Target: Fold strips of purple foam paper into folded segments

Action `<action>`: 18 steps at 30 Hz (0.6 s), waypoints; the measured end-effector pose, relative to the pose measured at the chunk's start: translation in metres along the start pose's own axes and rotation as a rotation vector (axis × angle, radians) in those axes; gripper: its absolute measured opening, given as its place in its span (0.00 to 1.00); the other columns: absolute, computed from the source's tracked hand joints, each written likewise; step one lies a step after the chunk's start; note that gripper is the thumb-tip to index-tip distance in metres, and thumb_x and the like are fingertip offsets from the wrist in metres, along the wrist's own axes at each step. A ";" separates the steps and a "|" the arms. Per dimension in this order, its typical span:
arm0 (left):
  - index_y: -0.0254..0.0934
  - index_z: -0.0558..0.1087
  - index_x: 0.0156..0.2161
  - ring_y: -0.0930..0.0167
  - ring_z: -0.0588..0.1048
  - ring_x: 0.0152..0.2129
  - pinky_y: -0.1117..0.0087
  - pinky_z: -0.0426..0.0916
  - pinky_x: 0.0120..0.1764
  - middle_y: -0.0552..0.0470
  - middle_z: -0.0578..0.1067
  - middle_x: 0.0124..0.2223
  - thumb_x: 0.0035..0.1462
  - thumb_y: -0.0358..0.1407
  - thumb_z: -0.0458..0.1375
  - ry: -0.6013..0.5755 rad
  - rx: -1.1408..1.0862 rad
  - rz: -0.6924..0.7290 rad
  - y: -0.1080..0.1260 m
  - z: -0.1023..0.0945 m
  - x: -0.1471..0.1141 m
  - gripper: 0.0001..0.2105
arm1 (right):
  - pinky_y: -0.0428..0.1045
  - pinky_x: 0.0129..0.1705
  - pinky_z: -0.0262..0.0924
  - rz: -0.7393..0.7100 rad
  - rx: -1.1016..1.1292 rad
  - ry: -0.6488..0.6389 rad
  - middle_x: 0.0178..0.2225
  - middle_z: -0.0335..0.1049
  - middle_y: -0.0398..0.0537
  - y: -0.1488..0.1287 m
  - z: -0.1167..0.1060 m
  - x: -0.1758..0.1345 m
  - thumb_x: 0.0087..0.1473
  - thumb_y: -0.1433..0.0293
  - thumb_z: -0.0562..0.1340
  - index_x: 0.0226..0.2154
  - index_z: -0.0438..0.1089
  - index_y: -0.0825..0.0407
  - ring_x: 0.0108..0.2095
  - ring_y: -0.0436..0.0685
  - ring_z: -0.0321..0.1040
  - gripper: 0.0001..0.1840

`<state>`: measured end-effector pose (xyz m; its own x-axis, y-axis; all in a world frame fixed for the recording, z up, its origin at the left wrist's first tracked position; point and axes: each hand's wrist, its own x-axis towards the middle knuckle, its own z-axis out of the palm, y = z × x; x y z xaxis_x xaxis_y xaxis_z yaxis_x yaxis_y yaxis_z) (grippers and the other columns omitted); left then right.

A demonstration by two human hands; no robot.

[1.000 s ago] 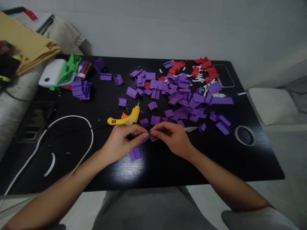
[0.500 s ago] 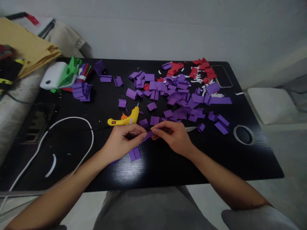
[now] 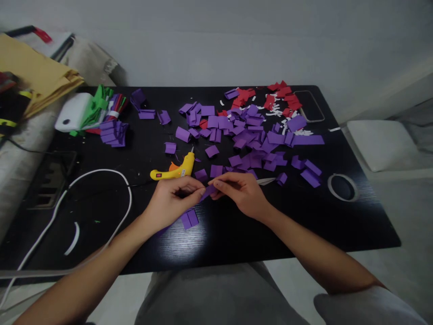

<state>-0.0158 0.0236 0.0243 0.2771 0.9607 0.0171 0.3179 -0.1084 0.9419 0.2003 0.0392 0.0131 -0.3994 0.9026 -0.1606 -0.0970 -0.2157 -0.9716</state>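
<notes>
A small purple paper strip (image 3: 207, 192) is pinched between my two hands above the black table. My left hand (image 3: 174, 198) grips its left end between thumb and fingers. At the other end, the thumb and index finger of my right hand (image 3: 244, 193) press on the strip, hiding part of it. A creased purple paper piece (image 3: 190, 219) lies below my left hand. Just beyond that hand rests a yellow hot glue gun (image 3: 176, 169), nozzle pointing away. Scissor blades (image 3: 265, 181) partly show beside my right hand.
Many folded purple papers (image 3: 248, 135) heap at the centre right, with red papers (image 3: 284, 92) and white scraps behind. A tape roll (image 3: 343, 188) lies at right. A white cable (image 3: 98, 170) loops at left, near bundled green strips (image 3: 99, 108) and a white box (image 3: 72, 113).
The view has shifted slightly. Both hands keep their pinch on the purple strip, and the right fingers have come a little closer to the left ones.
</notes>
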 end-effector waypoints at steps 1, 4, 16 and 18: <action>0.36 0.82 0.35 0.73 0.78 0.26 0.75 0.73 0.30 0.51 0.83 0.32 0.61 0.36 0.65 -0.001 -0.003 -0.008 0.000 0.000 0.000 0.06 | 0.51 0.40 0.80 -0.006 -0.009 0.003 0.31 0.82 0.46 0.001 0.001 0.000 0.57 0.56 0.72 0.37 0.82 0.51 0.30 0.54 0.81 0.15; 0.35 0.81 0.35 0.73 0.78 0.25 0.75 0.73 0.29 0.51 0.83 0.31 0.62 0.37 0.64 -0.017 -0.017 -0.027 -0.002 0.001 0.000 0.07 | 0.52 0.39 0.79 -0.005 -0.030 0.016 0.31 0.82 0.46 0.004 0.004 -0.001 0.56 0.55 0.72 0.37 0.83 0.51 0.30 0.55 0.80 0.16; 0.35 0.81 0.35 0.73 0.80 0.27 0.75 0.74 0.32 0.51 0.83 0.31 0.61 0.36 0.65 -0.007 -0.027 -0.015 -0.006 0.004 0.000 0.06 | 0.50 0.36 0.76 0.012 -0.019 0.030 0.28 0.79 0.46 0.006 0.006 0.000 0.52 0.53 0.74 0.33 0.80 0.53 0.28 0.54 0.77 0.20; 0.35 0.81 0.35 0.72 0.80 0.27 0.75 0.74 0.32 0.51 0.83 0.31 0.61 0.36 0.65 -0.015 -0.008 -0.014 -0.007 0.005 -0.001 0.06 | 0.50 0.36 0.75 0.005 -0.051 0.020 0.26 0.78 0.45 0.006 0.007 0.000 0.51 0.53 0.75 0.33 0.79 0.53 0.27 0.53 0.76 0.20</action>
<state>-0.0143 0.0224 0.0157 0.2865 0.9581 -0.0011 0.3148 -0.0930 0.9446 0.1933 0.0347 0.0083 -0.3814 0.9089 -0.1684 -0.0484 -0.2016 -0.9783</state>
